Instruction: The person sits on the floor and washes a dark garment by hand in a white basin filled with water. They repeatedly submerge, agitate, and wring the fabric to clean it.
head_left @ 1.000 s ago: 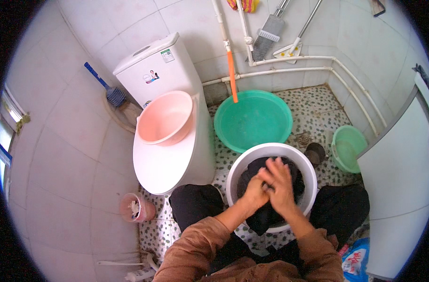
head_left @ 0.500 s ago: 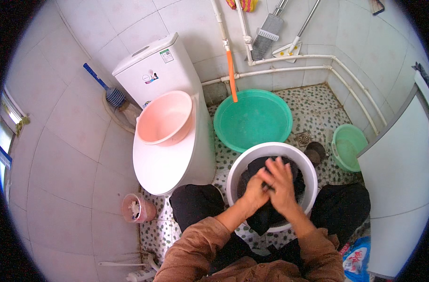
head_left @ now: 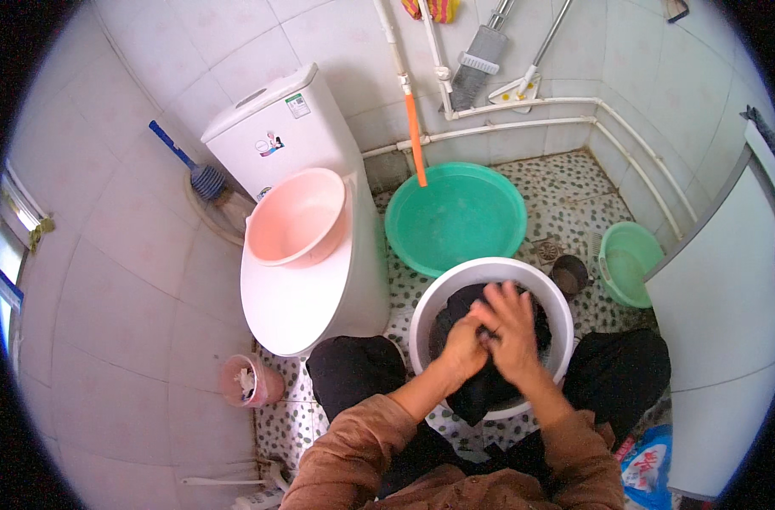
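A white basin [head_left: 561, 333] stands on the floor between my knees, with dark wet cloth [head_left: 466, 309] in it. My left hand [head_left: 464, 347] is closed over the cloth, and a black fold hangs below it toward the basin's near rim. My right hand [head_left: 511, 336] presses against the left one from the right, its fingers stretched out and somewhat blurred. What lies between the two palms is hidden.
A large green basin [head_left: 455, 225] sits behind the white one, near an orange hose [head_left: 415, 140]. The toilet [head_left: 290, 310] at left carries a pink basin [head_left: 296, 219]. A small green basin [head_left: 630, 265] and a dark cup [head_left: 569, 275] are at right. A pink bin [head_left: 250, 382] stands at lower left.
My hands stay together over the white basin, with the right fingers slightly shifted. The cloth and the basins look much the same.
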The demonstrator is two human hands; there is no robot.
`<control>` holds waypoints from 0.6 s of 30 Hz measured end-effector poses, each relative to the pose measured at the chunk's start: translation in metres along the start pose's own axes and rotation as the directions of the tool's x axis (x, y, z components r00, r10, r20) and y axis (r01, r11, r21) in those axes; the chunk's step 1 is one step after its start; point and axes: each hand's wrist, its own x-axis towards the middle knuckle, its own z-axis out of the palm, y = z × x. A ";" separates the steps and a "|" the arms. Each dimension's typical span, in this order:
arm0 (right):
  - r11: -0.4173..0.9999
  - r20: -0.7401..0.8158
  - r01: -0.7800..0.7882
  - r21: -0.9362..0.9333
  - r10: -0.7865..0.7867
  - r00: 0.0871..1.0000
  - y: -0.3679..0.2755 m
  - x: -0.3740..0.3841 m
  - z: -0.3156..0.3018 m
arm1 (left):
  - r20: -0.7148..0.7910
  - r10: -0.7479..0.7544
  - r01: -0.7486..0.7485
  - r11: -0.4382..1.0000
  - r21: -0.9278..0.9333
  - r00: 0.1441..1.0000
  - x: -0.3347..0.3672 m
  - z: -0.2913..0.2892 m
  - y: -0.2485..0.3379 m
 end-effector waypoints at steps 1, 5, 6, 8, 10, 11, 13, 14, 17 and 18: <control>0.990 -0.054 -0.143 -0.013 0.142 0.988 0.014 0.006 -0.004 | -0.110 0.071 -0.051 0.983 0.176 0.991 -0.014 0.031 -0.002; 0.786 -0.220 -0.356 0.505 0.516 0.828 0.038 0.014 -0.013 | -0.014 -0.010 0.012 0.993 0.120 1.000 -0.017 0.040 0.001; 0.780 -0.186 -0.317 0.540 0.478 0.858 0.023 0.012 -0.016 | -0.001 0.009 -0.009 0.989 0.149 1.000 -0.021 0.042 0.008; 0.776 -0.194 -0.161 0.610 0.343 0.919 0.004 -0.004 -0.004 | -0.006 0.058 -0.056 0.986 0.157 0.998 -0.018 0.045 0.017; 0.973 -0.076 0.103 0.205 -0.089 0.993 -0.027 -0.007 -0.014 | 0.170 0.077 -0.094 0.991 0.094 0.982 -0.017 0.038 0.031; 0.969 -0.014 0.137 0.206 -0.137 0.990 -0.034 -0.014 -0.011 | 0.325 0.219 -0.315 0.907 0.279 0.920 -0.015 0.035 0.029; 0.987 0.015 0.138 0.080 -0.140 0.990 -0.020 -0.012 -0.003 | 0.319 0.200 -0.309 0.889 0.339 0.926 -0.016 0.025 0.021; 0.996 -0.015 0.085 -0.011 -0.086 0.996 -0.004 -0.006 -0.001 | 0.159 0.024 -0.058 0.974 0.217 0.987 -0.017 0.019 0.011; 0.958 -0.236 -0.263 0.115 0.283 0.930 0.032 0.013 -0.013 | -0.048 -0.002 0.008 0.993 0.121 0.999 -0.019 0.041 0.000; 0.879 -0.240 -0.343 0.331 0.430 0.870 0.032 0.017 -0.015 | -0.051 -0.016 0.022 0.993 0.118 0.999 -0.023 0.044 0.004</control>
